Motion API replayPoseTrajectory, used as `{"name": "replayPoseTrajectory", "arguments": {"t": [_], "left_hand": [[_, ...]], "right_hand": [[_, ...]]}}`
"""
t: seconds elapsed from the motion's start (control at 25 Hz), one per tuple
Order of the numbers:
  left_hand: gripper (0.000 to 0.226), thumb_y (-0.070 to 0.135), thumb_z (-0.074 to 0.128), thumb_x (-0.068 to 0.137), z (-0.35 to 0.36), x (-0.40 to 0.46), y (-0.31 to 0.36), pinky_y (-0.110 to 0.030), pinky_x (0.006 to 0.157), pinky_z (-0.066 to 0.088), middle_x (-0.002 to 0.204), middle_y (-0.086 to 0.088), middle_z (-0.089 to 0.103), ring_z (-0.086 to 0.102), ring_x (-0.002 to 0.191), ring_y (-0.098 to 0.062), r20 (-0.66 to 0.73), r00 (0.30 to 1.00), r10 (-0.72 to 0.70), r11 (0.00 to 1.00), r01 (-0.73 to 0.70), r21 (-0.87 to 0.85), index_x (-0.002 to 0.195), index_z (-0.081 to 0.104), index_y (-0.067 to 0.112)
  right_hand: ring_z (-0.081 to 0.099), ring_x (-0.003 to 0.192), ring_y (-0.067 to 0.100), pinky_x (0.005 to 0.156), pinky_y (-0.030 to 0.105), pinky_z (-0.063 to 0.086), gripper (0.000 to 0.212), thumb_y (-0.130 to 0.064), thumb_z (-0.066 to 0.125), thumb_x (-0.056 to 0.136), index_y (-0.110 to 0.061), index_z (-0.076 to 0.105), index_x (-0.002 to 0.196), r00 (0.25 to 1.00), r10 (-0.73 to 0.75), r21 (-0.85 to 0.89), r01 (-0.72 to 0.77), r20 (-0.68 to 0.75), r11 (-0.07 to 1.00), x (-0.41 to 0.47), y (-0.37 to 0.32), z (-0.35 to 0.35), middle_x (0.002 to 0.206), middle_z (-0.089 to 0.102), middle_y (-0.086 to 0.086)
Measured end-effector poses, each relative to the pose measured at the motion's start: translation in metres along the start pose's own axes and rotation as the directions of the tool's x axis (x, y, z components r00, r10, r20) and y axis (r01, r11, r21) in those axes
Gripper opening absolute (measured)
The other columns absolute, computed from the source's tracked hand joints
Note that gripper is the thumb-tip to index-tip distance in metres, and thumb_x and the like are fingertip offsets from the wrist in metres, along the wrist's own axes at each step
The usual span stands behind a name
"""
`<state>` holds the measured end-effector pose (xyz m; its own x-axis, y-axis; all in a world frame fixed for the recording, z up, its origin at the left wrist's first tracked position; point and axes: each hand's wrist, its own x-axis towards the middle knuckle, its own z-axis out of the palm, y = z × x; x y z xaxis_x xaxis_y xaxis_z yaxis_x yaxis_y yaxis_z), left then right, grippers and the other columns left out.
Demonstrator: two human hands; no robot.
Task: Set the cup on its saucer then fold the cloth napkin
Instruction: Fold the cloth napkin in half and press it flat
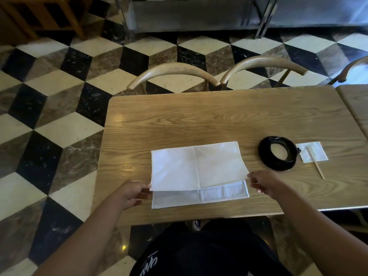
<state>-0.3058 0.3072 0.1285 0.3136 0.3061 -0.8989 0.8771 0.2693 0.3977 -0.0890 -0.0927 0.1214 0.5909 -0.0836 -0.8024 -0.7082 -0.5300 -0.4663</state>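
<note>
- On the light wooden table (219, 120), both forearms reach forward from the near edge.
- Left hand (131, 194) pinches the near-left corner of the white cloth napkin (197, 166)'s lifted upper layer.
- Right hand (264, 183) pinches the near-right corner.
- Napkin's long axis runs left to right, fold at the far edge.
- Black cup on its black saucer (277, 153) sits to the right, apart from the napkin.

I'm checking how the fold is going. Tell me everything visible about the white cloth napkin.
The white cloth napkin lies on the wooden table, folded over with its upper layer stopping short of the hemmed near edge. A crease runs down its middle. The left hand and right hand pinch the upper layer's near corners.
</note>
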Motion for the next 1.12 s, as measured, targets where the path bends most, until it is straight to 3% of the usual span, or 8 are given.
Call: {"name": "replayPoseTrajectory", "arguments": {"t": [0.2,0.4,0.52,0.68,0.84,0.92,1.04,1.12], "left_hand": [[0.008,0.004,0.067,0.094,0.017,0.006,-0.034,-0.026,0.051,0.042,0.071,-0.017,0.07,0.063,0.062,-0.025,-0.102,0.995,0.014,1.0,-0.014,-0.001,0.092,0.072,-0.002],[0.017,0.005,0.068,0.094,0.019,0.009,-0.06,-0.02,0.044,0.042,0.052,-0.006,0.067,0.057,0.051,-0.019,-0.191,0.977,0.097,0.99,-0.075,0.118,0.079,0.073,0.003],[0.023,0.007,0.071,0.093,0.023,0.01,-0.07,-0.018,0.043,0.041,0.046,-0.002,0.062,0.052,0.04,-0.011,-0.196,0.96,0.198,0.96,-0.149,0.239,0.071,0.072,0.007],[0.02,0.013,0.076,0.09,0.029,0.012,-0.075,-0.025,0.059,0.044,0.05,-0.001,0.066,0.061,0.054,-0.016,-0.229,0.94,0.253,0.929,-0.169,0.33,0.071,0.075,0.013],[0.013,0.014,0.079,0.086,0.03,0.012,-0.075,-0.025,0.062,0.048,0.054,0.001,0.07,0.067,0.055,-0.014,-0.255,0.933,0.255,0.918,-0.15,0.367,0.074,0.076,0.015],[0.011,0.016,0.079,0.086,0.032,0.012,-0.075,-0.028,0.065,0.053,0.063,-0.002,0.073,0.07,0.06,-0.017,-0.275,0.928,0.25,0.913,-0.131,0.387,0.075,0.076,0.015],[0.01,0.019,0.078,0.086,0.036,0.014,-0.076,-0.036,0.081,0.058,0.079,-0.006,0.078,0.074,0.08,-0.027,-0.293,0.921,0.257,0.893,-0.11,0.437,0.077,0.077,0.017],[0.012,0.022,0.077,0.087,0.038,0.015,-0.077,-0.034,0.079,0.057,0.081,-0.002,0.077,0.072,0.081,-0.024,-0.294,0.917,0.269,0.868,-0.098,0.487,0.076,0.074,0.021]], "right_hand": [[0.046,0.055,0.024,0.044,0.028,0.03,0.012,-0.004,0.067,0.089,-0.004,0.062,0.078,0.999,0.033,-0.036,-0.033,-0.002,0.999,0.008,0.031,0.004,0.067,0.052,0.016],[0.048,0.065,0.027,0.047,0.029,0.028,0.019,-0.002,0.065,0.084,-0.005,0.063,0.066,0.998,0.052,-0.076,-0.054,-0.038,0.996,0.008,0.051,0.004,0.067,0.056,0.018],[0.047,0.041,0.021,0.039,0.022,0.03,0.028,0.0,0.067,0.082,-0.005,0.06,0.055,0.997,0.025,-0.154,-0.037,-0.078,0.987,0.007,0.058,0.006,0.052,0.055,0.014],[0.05,0.033,0.015,0.035,0.019,0.035,0.024,-0.005,0.07,0.083,-0.005,0.064,0.059,0.992,0.021,-0.239,-0.051,-0.126,0.97,0.004,0.063,0.009,0.05,0.06,0.01],[0.053,0.041,0.018,0.043,0.022,0.04,0.027,-0.011,0.073,0.083,-0.007,0.068,0.057,0.988,0.01,-0.316,-0.059,-0.156,0.947,0.003,0.066,0.009,0.045,0.063,0.003],[0.055,0.042,0.019,0.044,0.023,0.041,0.026,-0.014,0.076,0.084,-0.008,0.071,0.059,0.986,0.003,-0.335,-0.061,-0.169,0.94,0.001,0.067,0.01,0.042,0.062,-0.001],[0.06,0.046,0.021,0.049,0.024,0.044,0.027,-0.019,0.076,0.083,-0.006,0.073,0.06,0.98,-0.002,-0.344,-0.068,-0.199,0.937,-0.001,0.066,0.012,0.042,0.064,-0.001],[0.064,0.048,0.022,0.05,0.024,0.044,0.028,-0.023,0.073,0.082,-0.006,0.074,0.06,0.976,0.003,-0.375,-0.086,-0.216,0.923,-0.004,0.064,0.012,0.046,0.067,0.0]]}}
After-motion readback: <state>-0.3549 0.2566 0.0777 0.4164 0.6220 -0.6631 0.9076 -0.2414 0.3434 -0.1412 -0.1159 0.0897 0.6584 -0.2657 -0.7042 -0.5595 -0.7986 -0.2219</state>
